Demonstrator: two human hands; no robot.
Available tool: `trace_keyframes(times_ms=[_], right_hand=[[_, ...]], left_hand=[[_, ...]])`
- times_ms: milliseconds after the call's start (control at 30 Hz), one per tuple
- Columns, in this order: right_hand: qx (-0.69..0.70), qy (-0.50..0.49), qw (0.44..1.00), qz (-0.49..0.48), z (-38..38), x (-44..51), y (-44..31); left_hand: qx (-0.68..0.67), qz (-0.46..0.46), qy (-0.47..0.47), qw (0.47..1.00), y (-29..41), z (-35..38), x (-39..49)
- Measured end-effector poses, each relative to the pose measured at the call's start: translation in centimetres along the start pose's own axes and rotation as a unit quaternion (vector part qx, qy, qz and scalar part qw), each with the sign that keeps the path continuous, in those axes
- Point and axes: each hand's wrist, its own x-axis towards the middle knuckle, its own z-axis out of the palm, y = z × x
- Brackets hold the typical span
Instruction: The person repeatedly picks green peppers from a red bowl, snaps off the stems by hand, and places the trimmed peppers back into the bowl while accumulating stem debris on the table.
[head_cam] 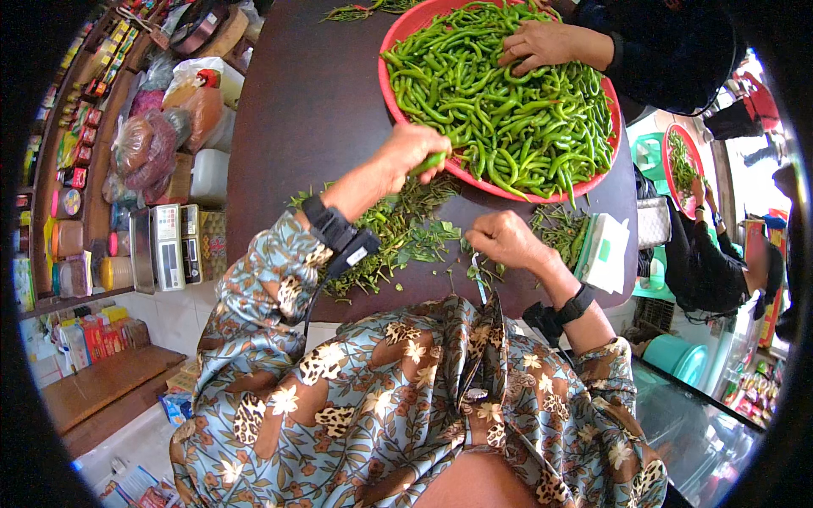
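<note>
My left hand (414, 152) grips a green chili pepper (429, 164) at the near-left rim of a red plastic basket (390, 95). The basket is heaped with long green chili peppers (502, 120). Curled into a fist, my right hand (511, 240) hovers in front of the basket; nothing shows in it, though its palm side is hidden. Below and between my hands, picked stems and leaves (381, 247) lie on the dark table (305, 114). A smaller pile of stems (559, 232) lies to the right of my right hand.
Another person's hand (540, 47) reaches into the basket from the far right. A tissue pack (600, 251) lies at the table's right edge. On the left stand a scale (166, 247), filled bags (143, 149) and goods shelves. Farther right, a person handles a second red basket (673, 136).
</note>
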Motion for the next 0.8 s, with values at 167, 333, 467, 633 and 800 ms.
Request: trace_keyframes(times_ms=[167,333,467,633,800], right_hand=[[-0.066,-0.019,0.997,-0.023,2.6,-1.0,-0.5],[-0.065,0.004,0.998,0.015,3.6,-1.3,-0.8],[-0.066,0.016,0.997,0.026,3.7,-1.8,-0.1],[-0.068,0.006,0.998,0.018,4.1,-2.0,0.3],[-0.075,0.004,0.997,0.022,4.0,-2.3,0.2]], left_hand=[[-0.008,0.092,-0.007,0.996,3.6,1.8,4.1],[0.393,0.277,0.092,0.872,6.1,0.7,7.3],[0.544,0.272,0.143,0.781,5.3,-3.9,8.5],[0.679,0.306,0.122,0.656,1.1,-6.4,8.3],[0.731,0.315,0.13,0.592,-0.7,-6.3,8.5]])
